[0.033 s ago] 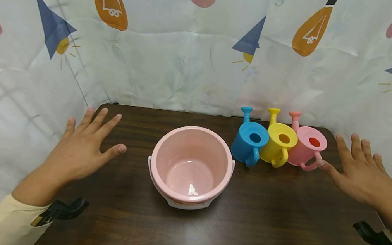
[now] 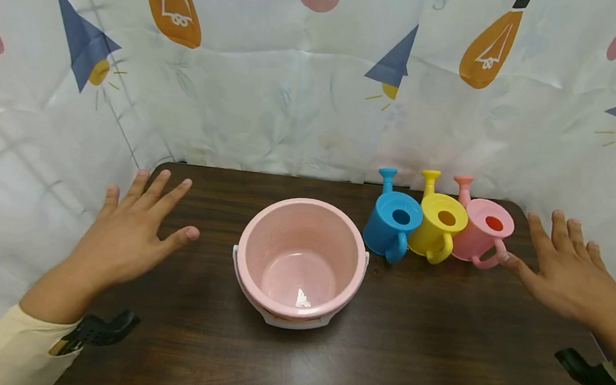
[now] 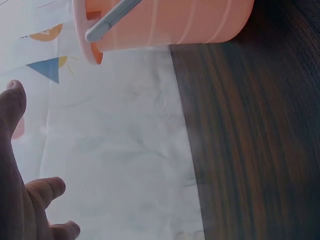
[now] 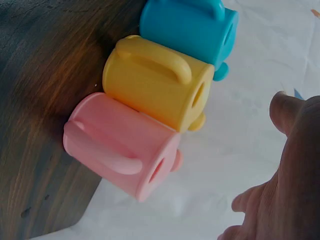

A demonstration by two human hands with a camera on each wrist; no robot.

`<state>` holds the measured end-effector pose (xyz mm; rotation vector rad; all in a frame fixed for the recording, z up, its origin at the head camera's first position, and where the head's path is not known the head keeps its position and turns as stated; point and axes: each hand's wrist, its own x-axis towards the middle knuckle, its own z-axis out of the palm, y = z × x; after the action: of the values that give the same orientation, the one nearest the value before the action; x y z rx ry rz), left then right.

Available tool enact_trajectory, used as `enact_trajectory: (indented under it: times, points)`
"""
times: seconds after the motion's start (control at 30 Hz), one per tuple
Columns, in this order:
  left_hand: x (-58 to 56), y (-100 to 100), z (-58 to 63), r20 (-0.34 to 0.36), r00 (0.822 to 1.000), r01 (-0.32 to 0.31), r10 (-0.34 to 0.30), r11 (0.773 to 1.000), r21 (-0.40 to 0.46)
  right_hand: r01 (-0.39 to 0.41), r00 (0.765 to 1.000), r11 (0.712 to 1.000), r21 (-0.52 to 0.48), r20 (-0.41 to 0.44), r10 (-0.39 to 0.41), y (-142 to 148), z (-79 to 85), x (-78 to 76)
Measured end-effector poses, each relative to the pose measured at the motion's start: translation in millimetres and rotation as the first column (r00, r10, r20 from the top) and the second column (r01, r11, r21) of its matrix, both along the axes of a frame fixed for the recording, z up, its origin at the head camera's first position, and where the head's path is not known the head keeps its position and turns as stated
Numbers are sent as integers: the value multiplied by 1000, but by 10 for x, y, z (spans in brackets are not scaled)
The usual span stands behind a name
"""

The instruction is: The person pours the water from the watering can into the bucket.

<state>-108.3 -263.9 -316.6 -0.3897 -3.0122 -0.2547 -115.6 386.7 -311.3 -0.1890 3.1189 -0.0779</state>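
A pink bucket with a white handle stands upright mid-table, its inside bare in the head view. To its right, three toy watering cans stand side by side: a blue one, a yellow one and a pink one, spouts toward the back. My left hand is spread in the air left of the bucket, holding nothing. On the far side, my right hand is spread too, its thumb appearing close to the pink can's handle in the head view; the right wrist view shows it apart from the cans.
The dark wooden table carries the bucket and cans. A white printed cloth hangs along its back and sides. Black straps sit at the wrists, by the light sleeves.
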Motion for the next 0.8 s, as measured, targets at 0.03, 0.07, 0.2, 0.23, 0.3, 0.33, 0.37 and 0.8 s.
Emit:
enact_trajectory:
  times: [0.03,0.07,0.2,0.23,0.3,0.33,0.37,0.8]
  points:
    - [2,5,0,-5,1000,1,-1,1000,3,-5,1000,1000,1,-2,5,-1,-3,-1]
    - [4,10,-3,-7,1000,3,-3,1000,6,-8,1000,1000,-1,-4,8,-2,-7,0]
    - [16,57,-30,-41,999,25,-24,999,40,-23,1000,1000,-18,-9,23,-17,-31,9]
    - [19,75,-37,-53,998,34,-31,998,52,-29,1000,999,-24,-9,29,-24,-38,13]
    - [30,111,-57,-85,995,54,-47,995,81,-34,999,999,-34,-4,34,-43,-52,19]
    - [38,128,-69,-100,993,65,-55,993,100,-37,999,999,-38,-2,37,-54,-57,21]
    - [48,147,-81,-117,991,79,-65,990,118,-41,999,998,-42,-2,41,-65,-62,21]
    - [195,453,-221,-126,979,199,-160,883,424,-96,994,981,-168,-58,88,-227,-127,25]
